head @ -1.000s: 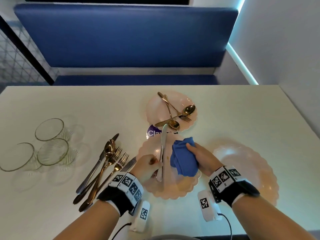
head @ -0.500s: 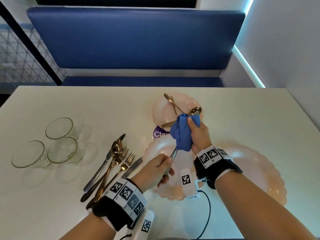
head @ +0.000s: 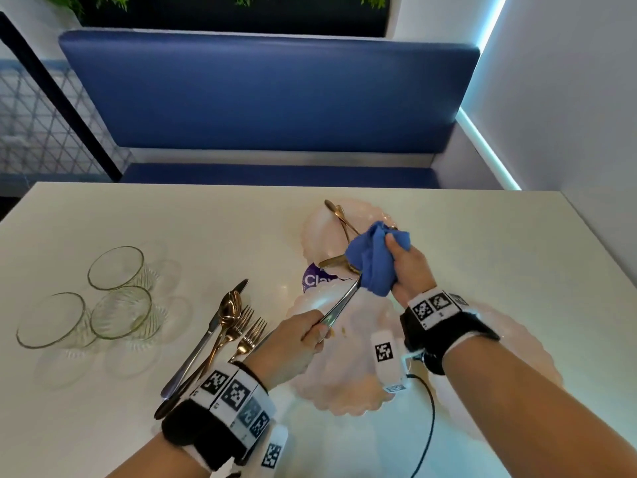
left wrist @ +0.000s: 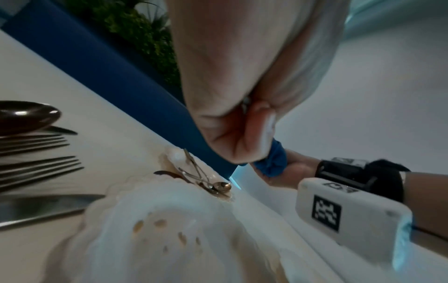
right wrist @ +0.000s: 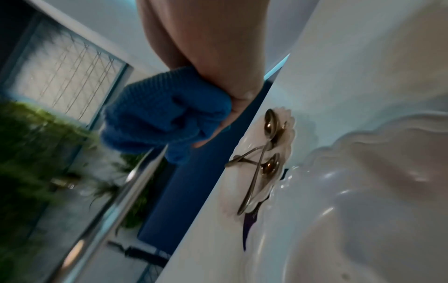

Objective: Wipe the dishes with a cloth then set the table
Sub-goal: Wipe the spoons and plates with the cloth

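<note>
My left hand (head: 315,334) grips the handle of a silver knife (head: 339,303) and holds it tilted up over the near pink plate (head: 344,395). My right hand (head: 396,257) grips a blue cloth (head: 374,260) bunched round the knife's blade, which is hidden inside it. In the right wrist view the cloth (right wrist: 164,118) closes over the top of the knife (right wrist: 135,183). In the left wrist view the near plate (left wrist: 169,229) carries several brown crumbs. The blue cloth (left wrist: 271,160) shows just past my left hand (left wrist: 230,134).
A far pink plate (head: 315,229) holds gold cutlery (head: 339,219), with a purple label (head: 315,279) beside it. A third pink plate (head: 517,339) lies to the right. Three glasses (head: 117,267) stand at the left, and a pile of forks, spoons and knives (head: 224,326) lies next to them.
A second ago the knife lay across the near plate with the cloth beside it. Now it is lifted and tilted, and the cloth is wrapped round its blade.
</note>
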Demonstrator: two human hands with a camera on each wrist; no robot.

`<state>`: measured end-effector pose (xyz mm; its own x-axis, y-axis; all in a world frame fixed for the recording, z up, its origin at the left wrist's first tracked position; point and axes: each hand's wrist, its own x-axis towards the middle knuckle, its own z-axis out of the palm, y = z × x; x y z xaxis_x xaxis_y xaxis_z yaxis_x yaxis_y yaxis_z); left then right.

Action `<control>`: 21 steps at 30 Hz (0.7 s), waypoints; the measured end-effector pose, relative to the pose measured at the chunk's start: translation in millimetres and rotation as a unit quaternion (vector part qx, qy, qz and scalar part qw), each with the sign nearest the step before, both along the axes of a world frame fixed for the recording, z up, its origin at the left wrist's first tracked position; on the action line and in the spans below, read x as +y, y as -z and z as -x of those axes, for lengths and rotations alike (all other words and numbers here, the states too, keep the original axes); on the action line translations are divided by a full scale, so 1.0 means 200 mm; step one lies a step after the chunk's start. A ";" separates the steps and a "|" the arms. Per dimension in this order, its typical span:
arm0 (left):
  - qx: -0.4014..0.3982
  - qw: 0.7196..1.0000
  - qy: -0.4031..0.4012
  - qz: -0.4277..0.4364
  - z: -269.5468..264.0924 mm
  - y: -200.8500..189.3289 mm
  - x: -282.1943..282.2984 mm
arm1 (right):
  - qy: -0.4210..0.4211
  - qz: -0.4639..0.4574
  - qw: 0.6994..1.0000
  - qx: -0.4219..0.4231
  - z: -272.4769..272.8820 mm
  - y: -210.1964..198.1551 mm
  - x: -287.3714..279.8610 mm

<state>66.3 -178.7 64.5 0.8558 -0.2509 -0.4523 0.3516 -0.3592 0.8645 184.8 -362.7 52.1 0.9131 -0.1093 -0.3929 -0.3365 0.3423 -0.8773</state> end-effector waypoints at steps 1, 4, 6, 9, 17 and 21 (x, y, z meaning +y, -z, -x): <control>-0.009 1.000 -0.004 -0.010 -0.01 0.00 -0.01 | 0.007 0.014 1.000 -0.009 -0.01 -0.02 0.00; -0.011 0.998 -0.055 -0.012 -0.07 0.00 -0.06 | -0.074 0.029 0.996 -0.036 0.11 -0.06 0.15; 0.002 0.993 -0.118 0.001 -0.11 0.00 -0.07 | -0.140 0.031 0.989 -0.027 0.21 -0.02 0.27; 0.019 0.990 -0.135 0.029 -0.12 0.00 -0.06 | -0.181 0.030 0.983 -0.018 0.24 -0.02 0.31; 0.068 0.950 -0.199 0.232 -0.29 -0.09 0.12 | -0.299 0.184 0.931 -0.104 0.25 -0.02 0.26; 0.030 0.956 -0.231 0.179 -0.30 -0.04 0.07 | -0.325 0.211 0.914 -0.119 0.35 0.01 0.35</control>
